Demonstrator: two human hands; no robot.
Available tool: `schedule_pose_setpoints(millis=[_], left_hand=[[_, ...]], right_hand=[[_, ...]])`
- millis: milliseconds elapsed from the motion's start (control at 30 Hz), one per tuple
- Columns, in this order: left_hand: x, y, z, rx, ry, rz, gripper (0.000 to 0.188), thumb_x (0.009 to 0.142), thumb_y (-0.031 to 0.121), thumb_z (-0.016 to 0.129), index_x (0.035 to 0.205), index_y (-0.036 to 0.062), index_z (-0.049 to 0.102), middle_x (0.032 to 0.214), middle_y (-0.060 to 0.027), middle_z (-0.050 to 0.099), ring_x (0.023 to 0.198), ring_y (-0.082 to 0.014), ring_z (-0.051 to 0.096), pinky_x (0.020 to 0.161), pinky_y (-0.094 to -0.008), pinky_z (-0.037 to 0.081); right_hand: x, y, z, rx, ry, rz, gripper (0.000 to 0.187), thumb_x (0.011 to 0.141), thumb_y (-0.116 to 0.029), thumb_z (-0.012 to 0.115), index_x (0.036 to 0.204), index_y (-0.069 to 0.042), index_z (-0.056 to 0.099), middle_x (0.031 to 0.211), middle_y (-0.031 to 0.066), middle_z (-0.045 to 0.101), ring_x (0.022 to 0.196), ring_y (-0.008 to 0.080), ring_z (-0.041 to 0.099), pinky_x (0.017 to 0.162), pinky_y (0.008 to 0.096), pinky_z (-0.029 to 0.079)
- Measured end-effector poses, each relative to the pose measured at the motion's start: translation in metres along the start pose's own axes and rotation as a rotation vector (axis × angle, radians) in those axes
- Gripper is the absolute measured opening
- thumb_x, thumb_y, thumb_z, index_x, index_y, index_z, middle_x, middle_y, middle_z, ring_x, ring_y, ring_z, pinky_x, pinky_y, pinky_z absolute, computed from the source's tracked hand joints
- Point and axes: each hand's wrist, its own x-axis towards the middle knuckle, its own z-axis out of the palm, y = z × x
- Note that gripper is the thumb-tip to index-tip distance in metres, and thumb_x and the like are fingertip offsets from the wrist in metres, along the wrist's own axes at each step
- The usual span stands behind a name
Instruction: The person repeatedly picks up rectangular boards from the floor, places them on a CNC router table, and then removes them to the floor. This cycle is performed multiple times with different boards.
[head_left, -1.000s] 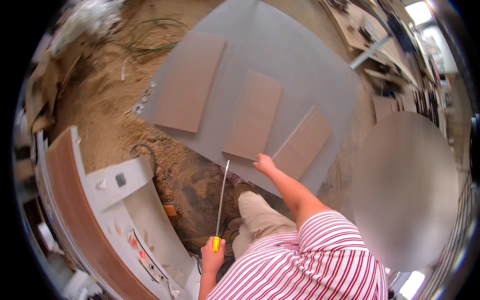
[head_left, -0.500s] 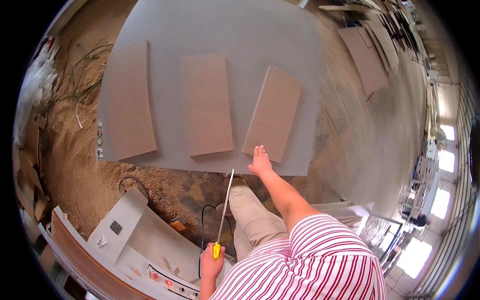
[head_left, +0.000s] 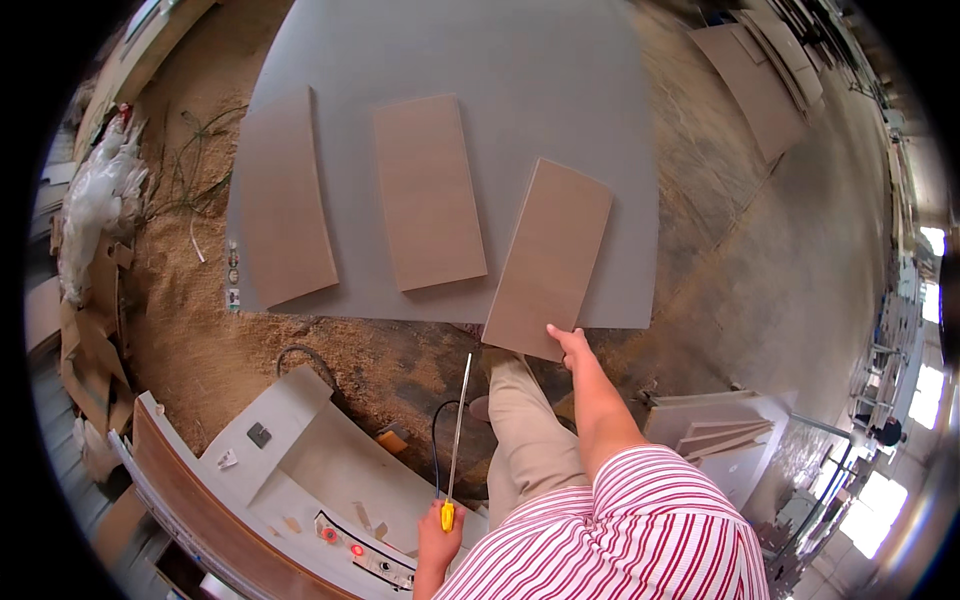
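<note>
My left hand (head_left: 440, 535) is closed around a yellow-handled tool (head_left: 458, 440) with a long, thin metal shaft, which points away from me; its exact kind is unclear. My right hand (head_left: 572, 345) grips the near right corner of a brown board (head_left: 550, 258), thumb on top and the other fingers partly hidden. That board lies at a slant on a large grey sheet (head_left: 350, 60), its near end jutting past the sheet's front edge. To its left on the same sheet rest a middle brown board (head_left: 430, 190) and a left brown board (head_left: 288, 200).
A pale machine (head_left: 300, 440) with a panel of red buttons stands at the lower left. Sawdust (head_left: 200, 350) covers the floor on the left, with clear plastic wrap (head_left: 105, 210) beyond. Stacked boards (head_left: 755, 85) lie at the far right, and offcuts (head_left: 725, 437) to my right.
My right hand has gone from spread fingers over the right board to gripping its corner. That board has slid toward me, past the sheet's edge. My left hand keeps the tool.
</note>
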Motion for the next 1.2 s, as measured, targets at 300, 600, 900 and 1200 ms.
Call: schedule_pose_setpoints(millis=[300,600,900,1200], left_hand=[[-0.028,0.025,-0.013,-0.477,0.184,0.006,0.021,0.095,0.024,0.065,0.096,0.0056,0.056,0.083,-0.0101,0.064,0.076,-0.0229,0.064,0.070,-0.0335,0.051],[0.039,0.092,-0.127,-1.475,0.459,0.282,0.026,0.099,0.032,0.061,0.111,0.0089,0.058,0.105,-0.0085,0.067,0.093,-0.0159,0.064,0.076,-0.0300,0.049],[-0.019,0.037,-0.174,-2.006,0.789,0.709,0.042,0.097,0.044,0.059,0.121,0.0094,0.056,0.116,-0.0101,0.066,0.102,-0.0202,0.064,0.085,-0.0374,0.051],[-0.115,-0.032,-0.077,-2.143,1.205,1.034,0.049,0.096,0.050,0.057,0.123,0.0092,0.055,0.118,-0.0110,0.066,0.104,-0.0215,0.064,0.087,-0.0395,0.050]], right_hand=[[-0.188,-0.162,-0.001,-0.097,-0.338,-0.386,0.043,0.076,-0.017,0.074,0.112,0.003,0.062,0.100,0.0093,0.068,0.089,0.0184,0.065,0.080,0.0340,0.051],[-0.385,-0.256,0.059,-0.885,-0.756,-0.911,0.034,0.074,-0.012,0.072,0.103,-0.001,0.061,0.089,0.0034,0.065,0.074,0.0195,0.064,0.066,0.0317,0.050],[-0.518,-0.266,0.194,-1.245,-1.415,-2.532,0.018,0.069,-0.011,0.068,0.083,-0.014,0.058,0.079,0.0016,0.046,0.074,0.0187,0.052,0.080,0.0339,0.055],[-0.577,-0.191,0.270,-1.007,-2.107,-2.699,0.017,0.067,-0.011,0.066,0.084,-0.010,0.062,0.077,0.0020,0.045,0.074,0.0190,0.053,0.087,0.0334,0.056]])
